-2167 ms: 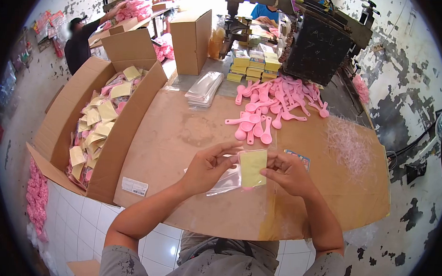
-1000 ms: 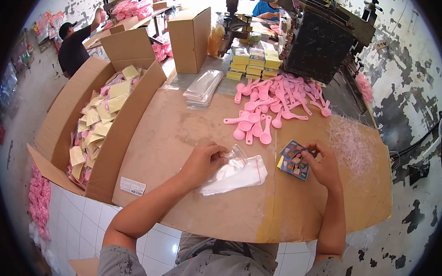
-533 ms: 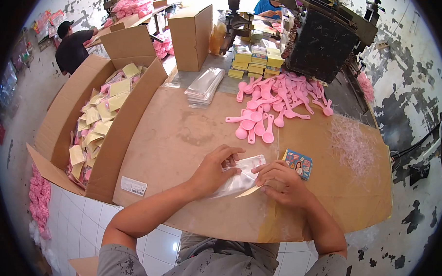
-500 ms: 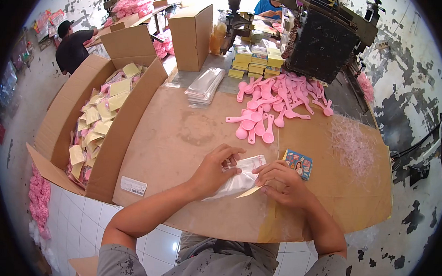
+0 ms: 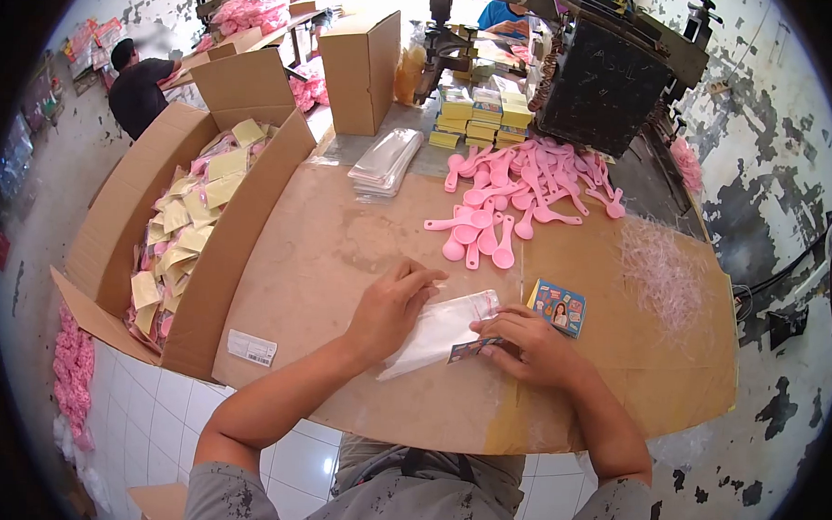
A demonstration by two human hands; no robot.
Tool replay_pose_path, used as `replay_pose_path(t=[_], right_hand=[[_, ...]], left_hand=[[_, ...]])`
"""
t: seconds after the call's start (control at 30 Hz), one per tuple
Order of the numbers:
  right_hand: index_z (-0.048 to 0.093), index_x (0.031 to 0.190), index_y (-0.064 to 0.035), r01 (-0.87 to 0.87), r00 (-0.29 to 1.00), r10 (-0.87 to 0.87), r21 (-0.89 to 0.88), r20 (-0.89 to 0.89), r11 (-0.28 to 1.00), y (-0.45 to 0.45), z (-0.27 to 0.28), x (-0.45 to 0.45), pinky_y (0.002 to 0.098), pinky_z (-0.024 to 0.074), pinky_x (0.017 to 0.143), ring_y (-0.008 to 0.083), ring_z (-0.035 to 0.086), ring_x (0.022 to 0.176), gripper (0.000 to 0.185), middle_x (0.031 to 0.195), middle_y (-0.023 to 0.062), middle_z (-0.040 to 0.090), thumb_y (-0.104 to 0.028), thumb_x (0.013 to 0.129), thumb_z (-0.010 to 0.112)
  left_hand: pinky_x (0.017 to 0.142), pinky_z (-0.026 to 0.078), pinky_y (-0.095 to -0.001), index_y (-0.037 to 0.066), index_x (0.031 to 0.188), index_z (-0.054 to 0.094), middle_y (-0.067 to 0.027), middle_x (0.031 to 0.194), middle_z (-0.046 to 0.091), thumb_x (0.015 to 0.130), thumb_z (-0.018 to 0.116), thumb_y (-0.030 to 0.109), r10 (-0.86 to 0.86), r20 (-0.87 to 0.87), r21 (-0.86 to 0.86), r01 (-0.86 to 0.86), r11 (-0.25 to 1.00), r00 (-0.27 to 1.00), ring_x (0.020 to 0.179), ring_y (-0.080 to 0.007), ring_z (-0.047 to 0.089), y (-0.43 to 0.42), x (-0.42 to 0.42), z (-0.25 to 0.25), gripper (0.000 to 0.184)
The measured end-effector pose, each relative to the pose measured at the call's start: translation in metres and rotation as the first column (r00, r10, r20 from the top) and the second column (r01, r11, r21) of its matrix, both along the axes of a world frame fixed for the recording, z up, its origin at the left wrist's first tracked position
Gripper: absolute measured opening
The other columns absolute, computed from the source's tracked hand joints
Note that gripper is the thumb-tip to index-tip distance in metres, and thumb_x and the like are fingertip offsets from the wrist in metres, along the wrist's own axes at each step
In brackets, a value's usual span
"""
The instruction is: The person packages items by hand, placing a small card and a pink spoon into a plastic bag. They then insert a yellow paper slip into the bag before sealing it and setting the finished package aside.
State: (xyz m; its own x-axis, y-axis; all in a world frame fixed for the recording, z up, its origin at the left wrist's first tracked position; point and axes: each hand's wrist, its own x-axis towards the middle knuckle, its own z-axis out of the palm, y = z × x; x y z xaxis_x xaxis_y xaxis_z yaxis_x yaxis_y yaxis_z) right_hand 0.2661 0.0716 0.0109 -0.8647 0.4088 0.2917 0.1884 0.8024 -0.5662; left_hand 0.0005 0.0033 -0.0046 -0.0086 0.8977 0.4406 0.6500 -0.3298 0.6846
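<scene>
Blue printed paper card (image 5: 465, 352): tilted, beside the right edge of the clear flat plastic bags (image 5: 436, 332)
Right hand (image 5: 523, 344): thumb and fingers pinched on the card
Left hand (image 5: 389, 307): fingers curled near the bags, any hold unclear
Bags: on brown cardboard (image 5: 324, 257)

cardbd-topped tbl (image 5: 287, 283) w/ clear bags (image 5: 439, 330), pink spoons (image 5: 501, 256), sm. card pile (image 5: 559, 307) & tangled clear strips (image 5: 663, 278) on it.

A black machine (image 5: 594, 87) stands near a wall (image 5: 759, 153) with peeling paint.
</scene>
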Motion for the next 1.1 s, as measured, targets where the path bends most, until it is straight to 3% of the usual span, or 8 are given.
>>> replay_pose_path(t=[0.13,0.23,0.33,0.53,0.63,0.83,0.93,1.1], right_hand=[[0.071,0.114,-0.0008,-0.028,0.992,0.013,-0.117,-0.129,0.993,0.003,0.000,-0.001,0.0398,0.0529,0.096,0.0296,0.070,0.100,0.024,0.103,0.0136,0.074,-0.011,0.092,0.074],[0.070,0.112,0.0012,0.257,0.954,-0.295,-0.383,-0.043,0.887,0.005,0.000,0.011,0.0338,0.0547,0.087,0.0200,0.070,0.093,0.022,0.102,0.0107,0.074,-0.008,0.093,0.073],[0.070,0.113,0.0018,0.383,0.891,-0.447,-0.403,-0.077,0.831,0.016,-0.001,0.013,0.0288,0.0550,0.082,0.0118,0.068,0.092,0.021,0.100,0.0068,0.073,-0.007,0.095,0.073],[0.066,0.126,0.0010,0.186,0.822,-0.502,-0.705,-0.271,0.685,0.010,0.005,0.001,0.0266,0.0554,0.087,0.0097,0.067,0.100,0.028,0.113,0.0073,0.071,-0.006,0.099,0.070],[0.063,0.130,0.0011,0.123,0.829,-0.452,-0.680,-0.330,0.723,0.007,0.010,0.000,0.0276,0.0560,0.088,0.0103,0.067,0.102,0.033,0.116,0.0081,0.070,-0.005,0.099,0.071],[0.064,0.128,0.0012,0.268,0.844,-0.451,-0.500,-0.290,0.823,0.003,0.008,0.001,0.0274,0.0559,0.088,0.0115,0.068,0.103,0.033,0.114,0.0079,0.070,-0.003,0.097,0.072],[0.066,0.127,0.0005,0.234,0.811,-0.473,-0.549,-0.345,0.802,0.003,0.011,0.000,0.0270,0.0555,0.088,0.0117,0.068,0.102,0.032,0.113,0.0077,0.071,-0.003,0.096,0.073],[0.064,0.130,-0.0011,0.179,0.966,-0.203,-0.148,-0.163,0.973,0.011,0.024,0.003,0.0292,0.0560,0.081,0.0121,0.068,0.093,0.037,0.106,0.0057,0.072,-0.006,0.095,0.075]], left_hand=[[0.078,0.056,-0.0304,0.004,0.131,0.067,-0.0061,0.108,0.067,0.096,0.070,0.000,0.001,0.229,-0.090,0.020,0.996,0.973,0.091,-0.0163,0.066,0.000,-0.006,0.005,0.036],[0.082,0.056,-0.0289,0.004,0.141,0.059,-0.0059,0.127,0.064,0.097,0.071,0.002,0.030,0.734,-0.334,0.322,0.886,0.679,0.100,-0.0142,0.067,0.003,-0.017,0.010,0.045],[0.090,0.056,-0.0286,0.001,0.147,0.051,-0.0084,0.138,0.062,0.097,0.072,0.002,0.024,0.838,-0.288,0.406,0.868,0.545,0.111,-0.0143,0.067,0.002,-0.018,0.020,0.054],[0.101,0.056,-0.0309,-0.001,0.147,0.050,-0.0132,0.136,0.066,0.096,0.075,0.005,-0.079,0.847,-0.280,0.569,0.773,0.525,0.118,-0.0170,0.067,0.001,-0.010,0.012,0.057],[0.098,0.056,-0.0300,-0.002,0.147,0.050,-0.0142,0.134,0.068,0.096,0.075,0.005,-0.075,0.819,-0.331,0.575,0.748,0.569,0.115,-0.0165,0.069,0.001,-0.005,0.007,0.057],[0.089,0.057,-0.0266,-0.004,0.144,0.052,-0.0129,0.106,0.078,0.095,0.076,0.005,-0.074,0.799,-0.338,0.547,0.765,0.597,0.101,-0.0133,0.073,-0.001,0.000,0.007,0.055],[0.084,0.057,-0.0256,-0.004,0.143,0.053,-0.0132,0.103,0.079,0.095,0.078,0.006,-0.074,0.763,-0.351,0.509,0.786,0.642,0.097,-0.0127,0.073,-0.001,0.002,0.006,0.056],[0.083,0.057,-0.0260,-0.002,0.143,0.055,-0.0122,0.104,0.078,0.095,0.076,0.004,-0.092,0.741,-0.344,0.493,0.799,0.665,0.097,-0.0119,0.073,-0.004,0.008,0.007,0.052]])
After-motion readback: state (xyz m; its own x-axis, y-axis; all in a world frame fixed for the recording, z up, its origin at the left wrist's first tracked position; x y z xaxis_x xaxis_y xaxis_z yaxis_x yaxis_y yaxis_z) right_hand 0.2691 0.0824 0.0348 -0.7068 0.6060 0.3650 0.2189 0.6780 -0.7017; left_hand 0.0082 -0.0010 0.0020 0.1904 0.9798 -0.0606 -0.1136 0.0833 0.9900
